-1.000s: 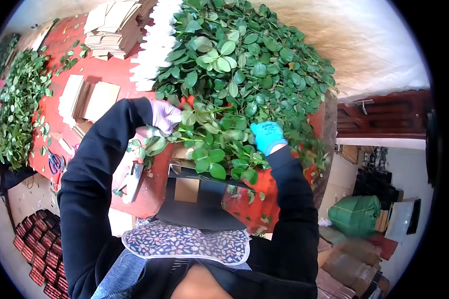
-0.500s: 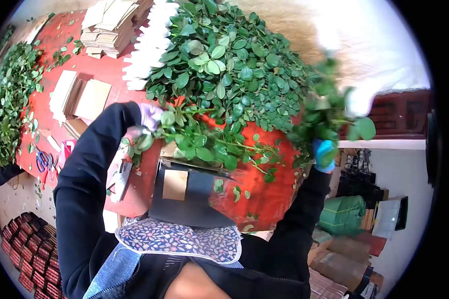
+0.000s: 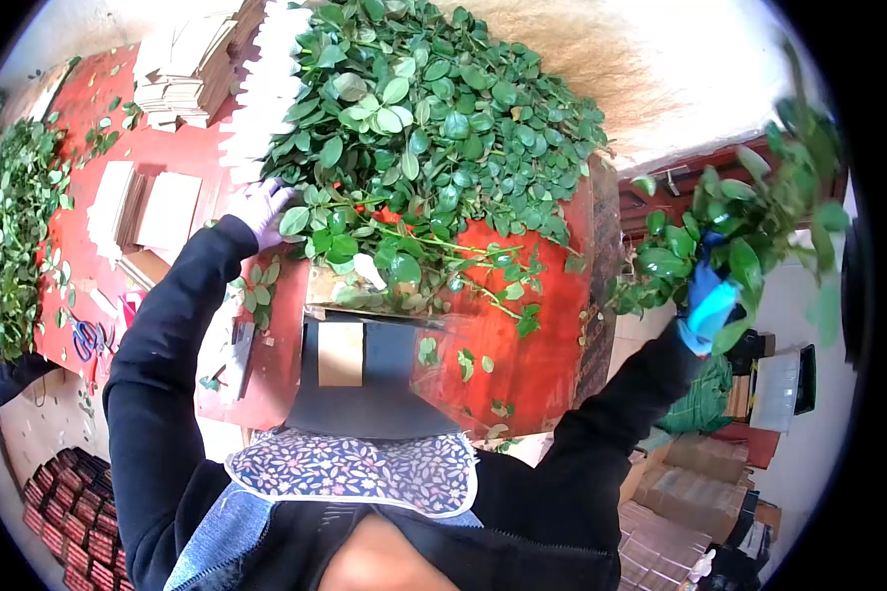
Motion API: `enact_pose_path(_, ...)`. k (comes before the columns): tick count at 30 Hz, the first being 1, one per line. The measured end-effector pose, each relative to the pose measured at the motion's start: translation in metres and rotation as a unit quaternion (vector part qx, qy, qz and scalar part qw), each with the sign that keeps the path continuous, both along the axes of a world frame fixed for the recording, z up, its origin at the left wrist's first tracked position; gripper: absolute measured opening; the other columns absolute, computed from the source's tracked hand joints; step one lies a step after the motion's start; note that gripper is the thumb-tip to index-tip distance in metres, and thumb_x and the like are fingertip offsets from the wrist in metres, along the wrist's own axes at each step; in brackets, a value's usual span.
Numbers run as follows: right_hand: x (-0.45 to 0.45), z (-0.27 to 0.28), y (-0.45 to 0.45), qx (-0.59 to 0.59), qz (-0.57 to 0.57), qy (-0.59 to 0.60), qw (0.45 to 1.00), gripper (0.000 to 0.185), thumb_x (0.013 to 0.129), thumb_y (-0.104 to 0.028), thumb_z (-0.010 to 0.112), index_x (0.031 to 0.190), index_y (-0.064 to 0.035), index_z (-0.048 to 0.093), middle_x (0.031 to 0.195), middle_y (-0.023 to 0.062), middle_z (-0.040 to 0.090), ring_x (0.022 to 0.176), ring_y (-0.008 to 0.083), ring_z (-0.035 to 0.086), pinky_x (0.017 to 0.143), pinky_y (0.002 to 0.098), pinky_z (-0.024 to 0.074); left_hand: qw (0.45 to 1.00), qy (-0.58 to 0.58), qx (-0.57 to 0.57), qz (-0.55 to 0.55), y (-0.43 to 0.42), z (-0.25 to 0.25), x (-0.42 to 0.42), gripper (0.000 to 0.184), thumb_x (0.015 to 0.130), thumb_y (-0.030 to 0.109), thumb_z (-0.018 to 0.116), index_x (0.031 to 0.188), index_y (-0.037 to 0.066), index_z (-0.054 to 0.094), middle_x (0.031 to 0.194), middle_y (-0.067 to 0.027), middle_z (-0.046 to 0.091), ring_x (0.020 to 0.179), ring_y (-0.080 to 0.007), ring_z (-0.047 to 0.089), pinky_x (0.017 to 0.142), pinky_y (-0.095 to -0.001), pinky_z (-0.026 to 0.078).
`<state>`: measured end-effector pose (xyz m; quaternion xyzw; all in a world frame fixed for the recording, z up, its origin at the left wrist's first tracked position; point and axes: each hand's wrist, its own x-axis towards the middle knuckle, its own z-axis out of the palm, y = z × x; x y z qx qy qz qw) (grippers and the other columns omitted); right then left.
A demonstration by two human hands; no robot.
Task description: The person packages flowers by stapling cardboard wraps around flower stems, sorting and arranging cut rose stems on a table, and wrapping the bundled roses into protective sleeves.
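My right hand [image 3: 708, 307], in a blue glove, is closed around a bunch of leafy rose stems [image 3: 744, 236]. The bunch is held up past the table's right edge, its outer leaves blurred. At the left end of some loose leafy stems [image 3: 404, 266] is my left hand [image 3: 262, 213], in a lilac glove. Its fingers are stretched out with nothing visible in them. Behind those stems lies a large heap of leafy stems [image 3: 453, 118], with white wrapped flower heads [image 3: 258, 98] lined up along its left side. A few red bits show between the loose stems.
The red table [image 3: 532, 364] carries stacked cardboard pieces [image 3: 182, 84], more cardboard sheets [image 3: 168, 210], blue-handled scissors [image 3: 89, 340] and a stapler-like tool [image 3: 235, 360]. A black board [image 3: 379, 394] stands at the front edge. Another leafy pile [image 3: 15, 227] lies far left; cartons [image 3: 705, 483] stand lower right.
My right hand has swung the bunch outward to the right, away from the heap and beyond the table edge. My left hand has shifted slightly left and up, its fingers spreading.
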<state>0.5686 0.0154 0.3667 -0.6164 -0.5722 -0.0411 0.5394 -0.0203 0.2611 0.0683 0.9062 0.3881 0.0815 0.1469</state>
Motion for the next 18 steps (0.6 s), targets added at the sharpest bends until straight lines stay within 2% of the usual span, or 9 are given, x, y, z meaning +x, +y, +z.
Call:
enact_pose_path(2,-0.008,0.011,-0.008,-0.140,-0.074,-0.174,0.972,0.040,0.097,-0.027,0.048,0.129,-0.0032,0.050,0.124,0.0096,0.055,0.110,0.0226,0.052,0.099,0.0350,0.0389,0.996,0.069,0.035,-0.032,-0.022,0.021,-0.001,0.095,0.055,0.038,0.082,0.138,0.017,0.039,0.141,-0.0142,0.036,0.127,-0.0385,0.038,0.103,-0.0560,0.030)
enact_pose_path(4,-0.045,0.000,-0.005,-0.184,-0.044,-0.125,0.974,0.045,0.099,-0.029,0.044,0.137,-0.0047,0.043,0.129,0.0097,0.052,0.113,0.0212,0.049,0.102,0.0345,0.0357,0.986,0.121,0.079,-0.085,-0.031,0.019,0.001,0.102,0.056,0.038,0.082,0.144,0.019,0.033,0.148,-0.0132,0.030,0.134,-0.0385,0.031,0.107,-0.0609,0.023)
enact_pose_path(8,-0.091,-0.087,-0.001,-0.268,0.068,-0.141,0.951,0.029,0.091,-0.008,0.053,0.120,-0.0028,0.050,0.115,0.0065,0.056,0.101,0.0158,0.054,0.085,0.0305,0.0463,0.953,0.058,0.278,-0.106,-0.024,-0.038,0.016,0.061,0.072,0.024,0.063,0.129,0.009,0.049,0.139,-0.0157,0.042,0.130,-0.0366,0.038,0.108,-0.0576,0.024)
enact_pose_path(10,-0.102,-0.131,0.010,-0.340,0.150,0.067,0.926,0.028,0.086,-0.002,0.058,0.114,-0.0030,0.052,0.109,0.0070,0.058,0.096,0.0166,0.056,0.082,0.0304,0.0485,0.968,0.064,0.225,-0.095,-0.011,-0.047,0.032,0.057,0.074,0.022,0.060,0.128,0.010,0.049,0.135,-0.0154,0.044,0.128,-0.0354,0.040,0.107,-0.0550,0.027)
enact_pose_path(12,-0.124,-0.131,0.029,-0.393,0.216,-0.021,0.894,0.029,0.082,-0.003,0.064,0.109,-0.0033,0.055,0.101,0.0091,0.060,0.090,0.0208,0.058,0.080,0.0313,0.0480,0.973,0.087,0.202,-0.066,-0.005,-0.040,0.042,0.043,0.079,0.017,0.054,0.122,0.010,0.053,0.124,-0.0125,0.050,0.117,-0.0309,0.047,0.101,-0.0473,0.035)
enact_pose_path(13,-0.140,-0.111,0.035,-0.373,0.215,-0.316,0.845,0.028,0.080,-0.005,0.066,0.106,-0.0029,0.056,0.097,0.0098,0.061,0.087,0.0228,0.059,0.078,0.0314,0.0479,0.980,0.096,0.170,-0.034,-0.006,-0.023,0.048,0.037,0.083,0.015,0.049,0.119,0.011,0.054,0.122,-0.0105,0.051,0.116,-0.0294,0.048,0.099,-0.0468,0.036)
enact_pose_path(16,-0.167,-0.089,0.026,-0.475,0.224,-0.239,0.817,0.026,0.078,-0.008,0.067,0.103,-0.0024,0.059,0.090,0.0108,0.061,0.082,0.0246,0.059,0.073,0.0340,0.0476,0.984,0.151,0.095,0.020,-0.001,-0.025,0.061,0.042,0.087,0.017,0.046,0.128,0.013,0.050,0.126,-0.0107,0.050,0.119,-0.0293,0.046,0.101,-0.0478,0.035)
enact_pose_path(17,-0.181,-0.077,0.022,-0.477,0.227,-0.236,0.816,0.026,0.078,-0.008,0.067,0.103,-0.0024,0.059,0.090,0.0108,0.061,0.082,0.0246,0.059,0.073,0.0340,0.0476,0.989,0.100,0.100,0.034,0.008,-0.073,0.062,0.044,0.087,0.022,0.047,0.130,0.014,0.049,0.126,-0.0118,0.049,0.118,-0.0312,0.046,0.101,-0.0484,0.034)
enact_pose_path(18,-0.197,-0.063,0.019,-0.413,0.267,-0.240,0.837,0.029,0.077,-0.008,0.067,0.105,-0.0025,0.059,0.091,0.0116,0.061,0.083,0.0257,0.059,0.072,0.0346,0.0479,0.990,0.099,0.100,0.015,0.006,-0.057,0.060,0.046,0.086,0.024,0.048,0.131,0.014,0.048,0.127,-0.0124,0.048,0.119,-0.0330,0.045,0.101,-0.0498,0.034)
